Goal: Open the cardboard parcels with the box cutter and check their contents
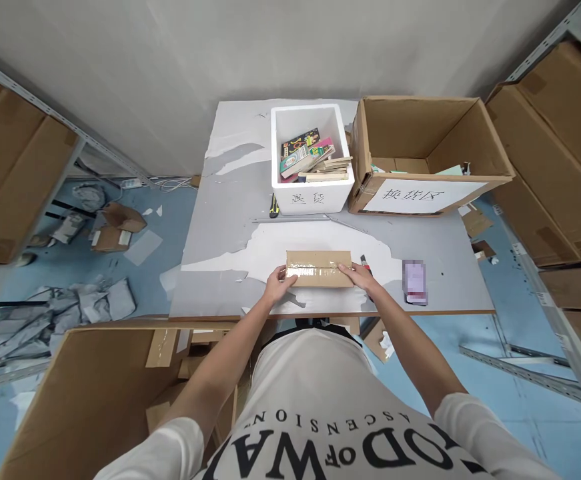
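A small flat cardboard box (319, 277) lies at the front middle of the table, shiny clear tape running along its top. My left hand (279, 285) grips its left end, thumb on top and fingers round the side. At the opposite end, my right hand (359, 275) holds the box with the thumb on its upper face. Right beside that hand is a red and black utility knife (364, 261), partly hidden by it. The undersides of the box and most fingertips are out of sight.
On the grey table (220, 233) stand a white foam bin (290, 200) of books and a large open carton (430, 190). A yellow-black cutter (274, 207) and a phone (415, 283) lie there too. A big open box (95, 387) stands below left; shelves flank both sides.
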A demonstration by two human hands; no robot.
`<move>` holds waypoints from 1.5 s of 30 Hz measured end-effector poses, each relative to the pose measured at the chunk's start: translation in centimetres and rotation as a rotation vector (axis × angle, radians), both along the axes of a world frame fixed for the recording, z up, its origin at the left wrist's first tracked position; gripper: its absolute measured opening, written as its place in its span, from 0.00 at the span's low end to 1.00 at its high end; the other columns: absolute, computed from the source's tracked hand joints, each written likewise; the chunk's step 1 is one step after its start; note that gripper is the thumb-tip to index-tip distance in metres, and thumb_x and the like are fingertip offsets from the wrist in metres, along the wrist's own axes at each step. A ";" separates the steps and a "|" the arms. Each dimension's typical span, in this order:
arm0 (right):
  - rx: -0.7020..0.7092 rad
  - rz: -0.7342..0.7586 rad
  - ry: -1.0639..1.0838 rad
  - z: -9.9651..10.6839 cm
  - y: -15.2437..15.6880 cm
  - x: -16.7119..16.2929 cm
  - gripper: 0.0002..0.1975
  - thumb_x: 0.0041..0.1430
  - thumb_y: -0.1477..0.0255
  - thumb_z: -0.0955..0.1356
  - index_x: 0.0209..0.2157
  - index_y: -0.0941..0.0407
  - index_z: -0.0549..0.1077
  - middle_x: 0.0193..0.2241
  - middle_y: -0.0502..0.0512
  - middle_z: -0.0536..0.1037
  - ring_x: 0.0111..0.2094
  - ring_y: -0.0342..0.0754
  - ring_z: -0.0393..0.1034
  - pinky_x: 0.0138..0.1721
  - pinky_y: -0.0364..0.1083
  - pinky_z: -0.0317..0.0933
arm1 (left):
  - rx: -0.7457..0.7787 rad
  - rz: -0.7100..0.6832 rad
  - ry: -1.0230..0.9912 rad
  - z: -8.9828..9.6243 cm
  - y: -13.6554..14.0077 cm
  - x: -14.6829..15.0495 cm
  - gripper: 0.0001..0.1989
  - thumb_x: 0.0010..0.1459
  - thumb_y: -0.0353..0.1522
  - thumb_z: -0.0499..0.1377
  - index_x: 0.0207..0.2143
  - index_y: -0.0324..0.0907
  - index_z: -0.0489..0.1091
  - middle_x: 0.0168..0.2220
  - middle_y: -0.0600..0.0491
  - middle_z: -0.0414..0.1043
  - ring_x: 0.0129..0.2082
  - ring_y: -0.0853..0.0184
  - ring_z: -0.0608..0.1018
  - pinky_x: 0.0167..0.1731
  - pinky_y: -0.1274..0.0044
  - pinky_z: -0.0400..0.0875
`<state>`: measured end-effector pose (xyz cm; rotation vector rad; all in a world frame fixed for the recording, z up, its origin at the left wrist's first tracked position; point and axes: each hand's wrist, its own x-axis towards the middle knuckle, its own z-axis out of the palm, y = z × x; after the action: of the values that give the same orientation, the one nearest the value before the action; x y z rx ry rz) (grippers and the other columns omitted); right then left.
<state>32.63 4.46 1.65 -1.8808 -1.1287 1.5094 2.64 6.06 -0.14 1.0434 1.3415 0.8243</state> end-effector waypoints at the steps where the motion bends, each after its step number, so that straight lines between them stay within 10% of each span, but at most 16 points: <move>1: -0.022 -0.005 0.018 -0.1 0.0 0.0 0.30 0.50 0.48 0.70 0.50 0.52 0.75 0.45 0.57 0.80 0.44 0.56 0.75 0.50 0.57 0.66 | -0.005 0.010 -0.004 -0.3 -0.1 0.1 0.33 0.41 0.45 0.70 0.46 0.38 0.69 0.42 0.41 0.77 0.44 0.55 0.79 0.48 0.57 0.71; 12: 0.014 -0.208 0.326 -3.2 -4.3 1.0 0.33 0.58 0.49 0.62 0.61 0.46 0.63 0.56 0.56 0.73 0.57 0.54 0.67 0.58 0.58 0.58 | 0.027 0.124 0.082 -2.3 -2.2 0.6 0.31 0.46 0.43 0.68 0.51 0.40 0.67 0.52 0.40 0.72 0.53 0.54 0.74 0.46 0.64 0.72; 20: 0.238 -0.131 0.044 -7.1 -7.8 -1.5 0.33 0.49 0.65 0.69 0.59 0.52 0.65 0.55 0.58 0.73 0.54 0.54 0.69 0.57 0.58 0.61 | 0.087 0.194 0.082 -2.3 -3.5 1.3 0.25 0.52 0.43 0.63 0.49 0.39 0.69 0.49 0.43 0.73 0.52 0.56 0.74 0.51 0.62 0.71; 28: 0.311 -0.137 -0.113 -7.0 -7.3 -1.7 0.21 0.54 0.67 0.66 0.51 0.56 0.68 0.43 0.61 0.80 0.43 0.54 0.75 0.49 0.56 0.68 | 0.133 -0.046 0.098 -2.9 -5.2 0.0 0.39 0.47 0.40 0.68 0.61 0.46 0.60 0.61 0.47 0.64 0.61 0.52 0.66 0.60 0.57 0.62; 45: 0.360 -0.152 -0.077 -3.7 -6.4 -1.7 0.19 0.57 0.57 0.63 0.45 0.56 0.69 0.45 0.62 0.77 0.47 0.54 0.72 0.49 0.54 0.66 | 0.170 0.150 0.048 -2.9 -4.1 0.1 0.31 0.46 0.39 0.67 0.53 0.43 0.65 0.52 0.43 0.71 0.56 0.56 0.71 0.58 0.57 0.63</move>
<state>30.97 -1.91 -2.00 -1.7411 -1.1729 1.0771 2.78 1.93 -3.04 1.1093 1.4226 1.0457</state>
